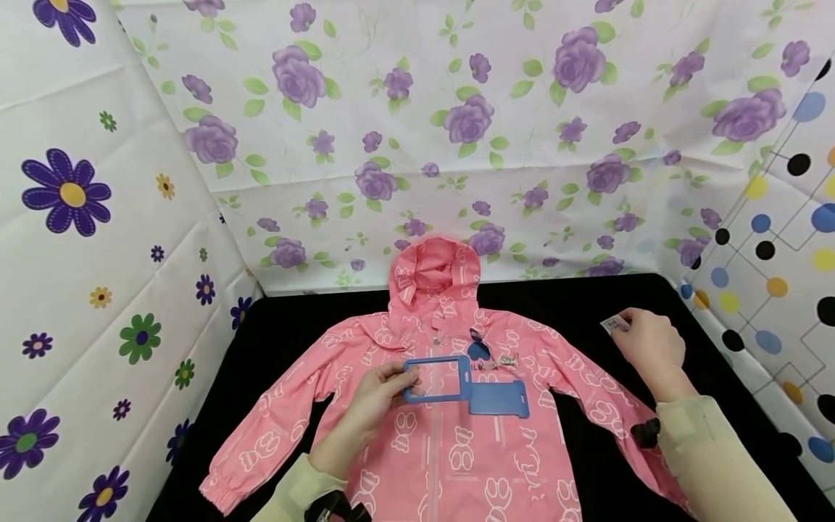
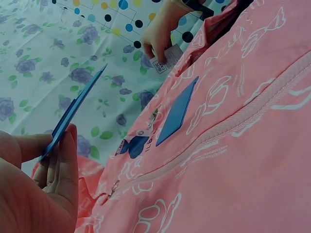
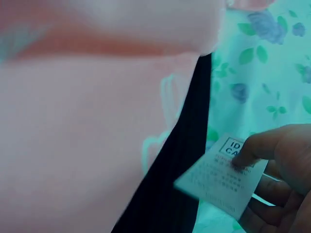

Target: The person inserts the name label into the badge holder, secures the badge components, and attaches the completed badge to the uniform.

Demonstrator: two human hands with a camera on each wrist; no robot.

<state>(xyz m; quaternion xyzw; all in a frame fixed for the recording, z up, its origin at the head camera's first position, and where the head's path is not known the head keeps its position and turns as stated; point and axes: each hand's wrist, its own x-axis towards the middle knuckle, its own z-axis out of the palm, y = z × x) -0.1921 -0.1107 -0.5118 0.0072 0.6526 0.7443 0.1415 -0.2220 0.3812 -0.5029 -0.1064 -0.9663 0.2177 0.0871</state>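
Note:
My left hand pinches the left edge of a blue card-holder frame with a rectangular opening, held above a pink hooded jacket. In the left wrist view this frame is seen edge-on between thumb and fingers. A flat solid blue panel with a slot at one end lies on the jacket's chest, right of the frame. Out over the black surface near the jacket's sleeve, my right hand pinches a white card. Printed text on it begins "ID CA"; a finger hides the rest.
A small metal clip lies on the jacket's chest beside a dark blue heart-shaped print. Black cloth covers the table under the jacket. Patterned sheets hang behind and on both sides.

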